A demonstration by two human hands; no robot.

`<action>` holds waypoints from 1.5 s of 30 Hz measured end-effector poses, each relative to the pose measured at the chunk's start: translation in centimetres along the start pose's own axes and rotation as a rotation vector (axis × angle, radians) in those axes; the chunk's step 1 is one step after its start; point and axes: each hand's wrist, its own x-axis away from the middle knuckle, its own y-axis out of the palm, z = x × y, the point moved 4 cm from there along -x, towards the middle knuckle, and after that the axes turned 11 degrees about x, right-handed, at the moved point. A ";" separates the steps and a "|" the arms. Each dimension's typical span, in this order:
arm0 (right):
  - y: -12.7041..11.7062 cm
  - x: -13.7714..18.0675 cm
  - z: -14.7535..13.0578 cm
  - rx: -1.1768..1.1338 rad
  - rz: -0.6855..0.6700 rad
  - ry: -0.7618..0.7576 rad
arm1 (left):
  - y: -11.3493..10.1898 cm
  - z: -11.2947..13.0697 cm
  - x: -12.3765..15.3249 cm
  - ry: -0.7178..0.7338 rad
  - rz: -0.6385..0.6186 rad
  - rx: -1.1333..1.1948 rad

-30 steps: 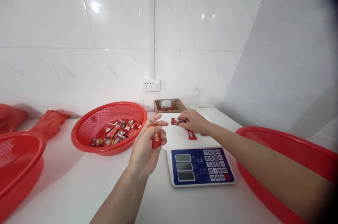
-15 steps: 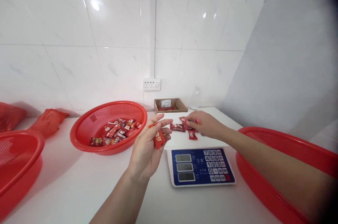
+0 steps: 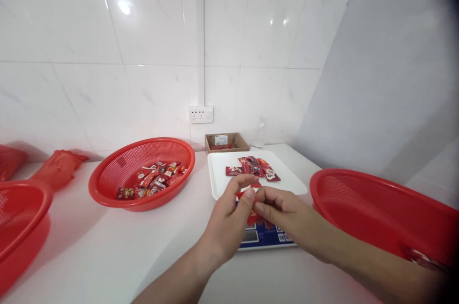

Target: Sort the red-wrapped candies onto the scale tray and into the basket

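My left hand and my right hand meet above the keypad of the blue-faced scale. Both pinch one small red candy packet between their fingertips. Behind them several red wrapped candies lie on the scale's white weighing tray. A red mesh basket to the left holds a heap of the same candies.
An empty-looking red basket stands at the right and another red basket at the far left. A red bag lies by the tiled wall. A small cardboard box sits under the wall socket.
My right hand left the candies on the tray and came back to meet my left hand; both now grip the packet, lower and nearer over the scale's keypad.
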 end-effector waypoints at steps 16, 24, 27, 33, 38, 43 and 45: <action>-5.0 -6.9 6.9 1.023 0.125 0.025 | -3.5 2.9 -1.2 0.106 0.202 0.377; -4.2 -7.0 6.6 1.058 0.105 0.047 | -3.3 2.7 -1.1 0.063 0.177 0.372; -4.4 -6.8 6.8 1.035 0.124 0.019 | -3.2 2.7 -1.2 0.064 0.165 0.371; -5.3 -7.0 6.9 0.936 0.195 -0.014 | -3.0 2.9 -0.8 0.038 0.153 0.441; -5.8 -6.7 5.8 0.583 0.279 0.018 | -3.4 2.2 -1.1 -0.058 0.200 0.531; -5.6 -5.0 1.5 0.225 0.376 -0.085 | -3.3 0.7 -1.9 -0.182 0.269 0.608; -5.0 -4.1 -0.4 0.210 0.371 -0.138 | -2.8 0.2 -1.8 -0.221 0.251 0.609</action>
